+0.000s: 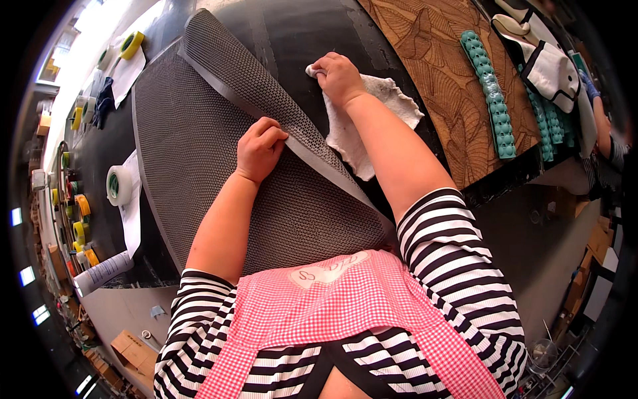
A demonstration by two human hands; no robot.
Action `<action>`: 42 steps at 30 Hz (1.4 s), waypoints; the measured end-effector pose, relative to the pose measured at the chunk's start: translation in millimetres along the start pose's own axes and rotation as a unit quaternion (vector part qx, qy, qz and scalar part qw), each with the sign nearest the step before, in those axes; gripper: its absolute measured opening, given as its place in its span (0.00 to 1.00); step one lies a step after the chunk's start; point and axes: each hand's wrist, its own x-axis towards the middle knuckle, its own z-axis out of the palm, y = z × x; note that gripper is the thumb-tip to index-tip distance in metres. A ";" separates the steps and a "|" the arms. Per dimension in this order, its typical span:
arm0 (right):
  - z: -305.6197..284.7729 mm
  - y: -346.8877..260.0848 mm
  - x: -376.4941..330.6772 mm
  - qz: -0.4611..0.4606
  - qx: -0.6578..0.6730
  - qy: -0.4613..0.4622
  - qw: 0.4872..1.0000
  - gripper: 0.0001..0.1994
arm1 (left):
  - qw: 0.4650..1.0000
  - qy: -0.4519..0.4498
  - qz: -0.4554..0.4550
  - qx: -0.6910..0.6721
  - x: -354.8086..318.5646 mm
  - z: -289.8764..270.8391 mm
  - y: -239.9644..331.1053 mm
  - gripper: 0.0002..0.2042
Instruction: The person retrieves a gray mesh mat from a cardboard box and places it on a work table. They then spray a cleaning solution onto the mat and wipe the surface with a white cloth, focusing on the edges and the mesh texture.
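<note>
Pink-and-white checked apron fabric over a black-and-white striped top fills the lower foreground, with both bare forearms rising from it. Left hand: fingers curled closed, pinching the folded edge of a large grey mesh sheet, a flexible mat with a fine, regular woven texture and a smooth band along its border. The part of the sheet beyond the knuckles is turned back on itself, forming a long diagonal flap that runs away from the hand toward the far end of the table. Right hand: fingers bunched down on a crumpled white cloth, soft and irregular in outline, pressed flat against the dark, glossy table surface; the cloth trails back beneath the right wrist and forearm. The two hands lie near each other, separated by the flap's border.

Outward of the right hand lies a brown panel embossed with leaf-like relief, carrying a teal strip of rounded bumps. Outward of the left hand stand a white tape roll, several yellow tape rolls and a white cylindrical tube. Another person's blue-gloved hand appears at the far right edge.
</note>
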 end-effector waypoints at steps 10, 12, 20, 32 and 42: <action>-43.9 -84.9 -62.6 -0.004 0.236 -0.082 0.968 0.08 | 1.000 0.030 -0.005 -0.006 -15.0 -2.2 -5.0 0.08; -23.7 -91.5 -64.8 -0.111 0.120 -0.095 0.982 0.09 | 0.998 0.056 -0.004 -0.016 -9.7 1.8 -5.9 0.09; -82.2 -91.2 -145.4 -0.117 0.050 -0.257 0.958 0.09 | 0.999 0.038 0.017 0.014 -12.5 0.4 -6.9 0.08; -1.2 -98.5 -53.4 -0.117 0.037 -0.007 0.992 0.02 | 0.998 0.054 0.014 0.024 -8.2 2.5 -7.3 0.08; -79.1 -111.2 -159.4 -0.060 -0.056 -0.225 0.971 0.09 | 0.999 0.023 0.028 0.013 -15.0 -3.1 -8.9 0.07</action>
